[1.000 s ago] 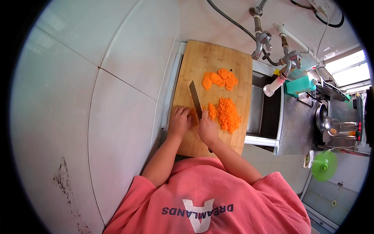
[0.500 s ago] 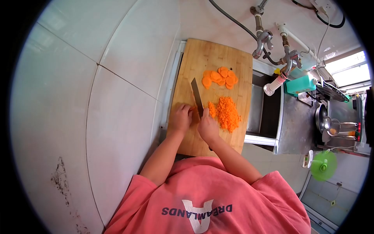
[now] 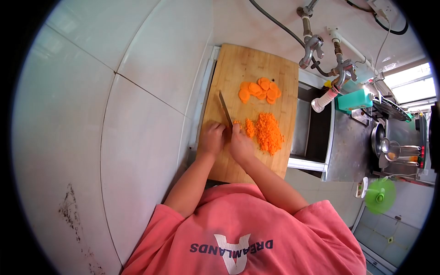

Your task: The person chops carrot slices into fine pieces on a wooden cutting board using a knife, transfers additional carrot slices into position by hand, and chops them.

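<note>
My right hand [image 3: 241, 145] is closed round the handle of a knife [image 3: 225, 108], whose blade points up and left over the wooden cutting board [image 3: 275, 67]. Just left of the blade, my left hand [image 3: 212, 140] rests on the board with its fingers bent together; whatever lies under its fingertips is hidden. A small strip of chopped carrot [image 3: 249, 128] lies right of the knife, beside a larger pile of finely chopped carrot [image 3: 269, 134]. Round carrot slices [image 3: 263, 88] overlap farther up the board.
A tiled wall [image 3: 151, 59] stands close on the left. Right of the board are a sink [image 3: 301, 123], metal taps [image 3: 313, 49], a teal bottle [image 3: 355, 101], a pan [image 3: 377, 137] and a green fan [image 3: 380, 195].
The knife and my right hand have shifted slightly left, towards my left hand, and the blade looks narrower. A bit of chopped carrot now shows just right of the blade.
</note>
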`<action>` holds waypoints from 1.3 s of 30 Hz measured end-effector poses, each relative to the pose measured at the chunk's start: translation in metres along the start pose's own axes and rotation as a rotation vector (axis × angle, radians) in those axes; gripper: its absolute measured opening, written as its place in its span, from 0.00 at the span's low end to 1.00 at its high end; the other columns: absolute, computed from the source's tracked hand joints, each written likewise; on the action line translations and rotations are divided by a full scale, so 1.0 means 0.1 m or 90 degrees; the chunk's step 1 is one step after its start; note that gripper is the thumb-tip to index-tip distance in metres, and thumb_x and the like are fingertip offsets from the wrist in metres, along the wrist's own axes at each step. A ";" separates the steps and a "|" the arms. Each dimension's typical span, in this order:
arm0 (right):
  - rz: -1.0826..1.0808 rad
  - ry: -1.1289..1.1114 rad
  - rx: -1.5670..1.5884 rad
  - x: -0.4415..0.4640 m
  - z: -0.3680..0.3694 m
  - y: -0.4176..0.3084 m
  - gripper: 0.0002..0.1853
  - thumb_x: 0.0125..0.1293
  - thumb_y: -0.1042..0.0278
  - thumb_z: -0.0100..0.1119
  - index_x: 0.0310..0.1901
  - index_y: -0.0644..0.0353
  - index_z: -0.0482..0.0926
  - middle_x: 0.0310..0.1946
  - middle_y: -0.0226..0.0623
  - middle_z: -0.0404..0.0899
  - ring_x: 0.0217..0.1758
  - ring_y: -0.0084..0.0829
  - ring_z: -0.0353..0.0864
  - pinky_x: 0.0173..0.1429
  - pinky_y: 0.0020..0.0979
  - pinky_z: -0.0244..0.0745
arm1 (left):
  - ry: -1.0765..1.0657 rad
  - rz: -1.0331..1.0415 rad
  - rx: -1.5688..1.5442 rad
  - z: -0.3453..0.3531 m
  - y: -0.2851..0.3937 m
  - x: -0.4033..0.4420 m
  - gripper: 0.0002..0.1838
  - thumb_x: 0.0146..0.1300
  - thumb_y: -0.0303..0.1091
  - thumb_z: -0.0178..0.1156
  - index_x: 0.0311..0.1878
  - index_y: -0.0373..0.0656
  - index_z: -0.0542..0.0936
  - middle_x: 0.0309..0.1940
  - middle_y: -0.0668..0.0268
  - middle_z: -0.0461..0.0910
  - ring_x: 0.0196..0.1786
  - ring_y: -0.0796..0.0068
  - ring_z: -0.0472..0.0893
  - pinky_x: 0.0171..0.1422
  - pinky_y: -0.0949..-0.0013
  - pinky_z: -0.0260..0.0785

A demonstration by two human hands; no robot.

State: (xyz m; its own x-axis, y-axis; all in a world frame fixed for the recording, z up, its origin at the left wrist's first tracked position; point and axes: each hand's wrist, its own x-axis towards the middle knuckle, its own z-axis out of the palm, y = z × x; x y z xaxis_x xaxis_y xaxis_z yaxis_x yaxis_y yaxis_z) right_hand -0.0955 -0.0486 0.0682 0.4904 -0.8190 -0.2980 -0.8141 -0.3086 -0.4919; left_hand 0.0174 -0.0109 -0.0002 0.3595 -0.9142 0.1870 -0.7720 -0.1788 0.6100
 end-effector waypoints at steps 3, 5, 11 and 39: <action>0.002 0.019 -0.003 -0.01 0.05 0.00 0.17 0.59 0.71 0.52 0.46 0.62 0.59 0.37 0.56 0.77 0.33 0.55 0.80 0.36 0.48 0.76 | -0.009 -0.004 0.013 0.01 -0.01 0.01 0.04 0.52 0.29 0.61 0.32 0.43 0.81 0.33 0.62 0.79 0.37 0.57 0.79 0.39 0.58 0.73; 0.030 0.065 0.108 -0.02 0.07 0.04 0.19 0.54 0.77 0.51 0.47 0.64 0.59 0.35 0.60 0.76 0.35 0.58 0.78 0.37 0.50 0.73 | -0.009 -0.001 0.016 0.02 -0.03 0.01 0.04 0.52 0.29 0.61 0.32 0.44 0.81 0.33 0.62 0.79 0.37 0.57 0.79 0.39 0.59 0.73; 0.011 0.046 0.052 -0.07 -0.07 0.01 0.18 0.54 0.79 0.49 0.48 0.65 0.59 0.36 0.60 0.77 0.37 0.58 0.78 0.39 0.51 0.73 | 0.059 0.007 -0.024 0.04 0.00 0.00 0.03 0.50 0.26 0.62 0.29 0.42 0.82 0.30 0.60 0.79 0.33 0.56 0.79 0.37 0.60 0.73; 0.027 -0.007 0.086 -0.05 -0.03 0.01 0.16 0.54 0.80 0.48 0.45 0.66 0.59 0.36 0.63 0.76 0.35 0.61 0.77 0.38 0.53 0.71 | 0.026 -0.018 -0.031 0.00 0.01 -0.06 0.06 0.52 0.26 0.61 0.34 0.44 0.81 0.35 0.62 0.79 0.37 0.57 0.79 0.40 0.59 0.73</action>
State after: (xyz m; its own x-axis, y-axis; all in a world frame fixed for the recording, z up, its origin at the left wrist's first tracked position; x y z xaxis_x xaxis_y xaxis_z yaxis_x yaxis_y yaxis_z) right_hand -0.0996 -0.0457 0.0715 0.4611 -0.8241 -0.3291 -0.7849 -0.2058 -0.5844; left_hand 0.0147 -0.0054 -0.0004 0.4032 -0.8930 0.1997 -0.7347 -0.1858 0.6524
